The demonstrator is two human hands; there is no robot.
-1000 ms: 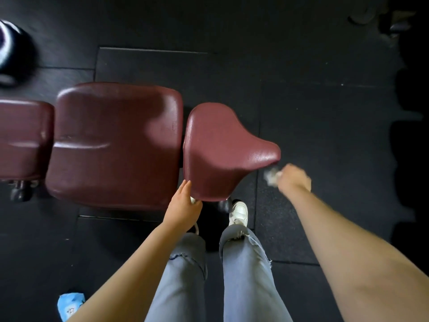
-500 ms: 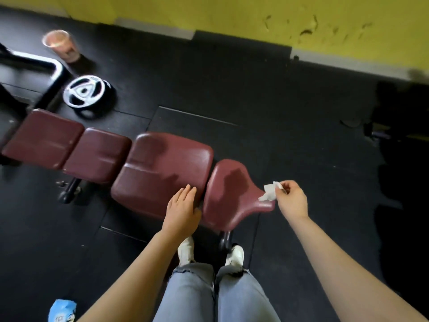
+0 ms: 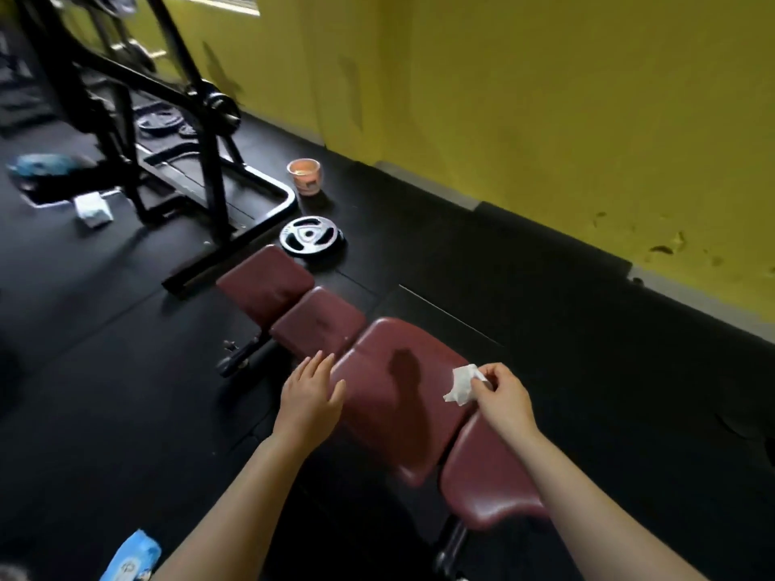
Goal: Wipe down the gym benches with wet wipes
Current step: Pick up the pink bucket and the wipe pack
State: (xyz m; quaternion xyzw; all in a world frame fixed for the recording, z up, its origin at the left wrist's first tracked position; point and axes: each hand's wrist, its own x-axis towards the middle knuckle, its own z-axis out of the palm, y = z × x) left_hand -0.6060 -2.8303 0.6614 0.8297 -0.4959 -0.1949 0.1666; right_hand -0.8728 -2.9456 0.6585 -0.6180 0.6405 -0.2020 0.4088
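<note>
2 bare forearms, no sleeves; left hand (image 3: 310, 398) and right hand (image 3: 505, 398) without gloves.

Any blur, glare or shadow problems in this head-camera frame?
Head view: the rack and far left floor are smeared by motion blur; the wide lens bends the wall; soft sheen on the bench, a hand shadow across it; right hand and wipe readable.

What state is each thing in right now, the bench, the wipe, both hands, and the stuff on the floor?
Bench: flat, pads in a row, glossy sheen on the large pad.
Wet wipe: crumpled, pinched above the large pad.
Right hand: closed on the wipe.
Left hand: open, fingers spread, at the large pad's edge.
Weight plate: flat on the floor.
Cup: upright, open top.
Wipes pack: on the floor, partly out of frame.
</note>
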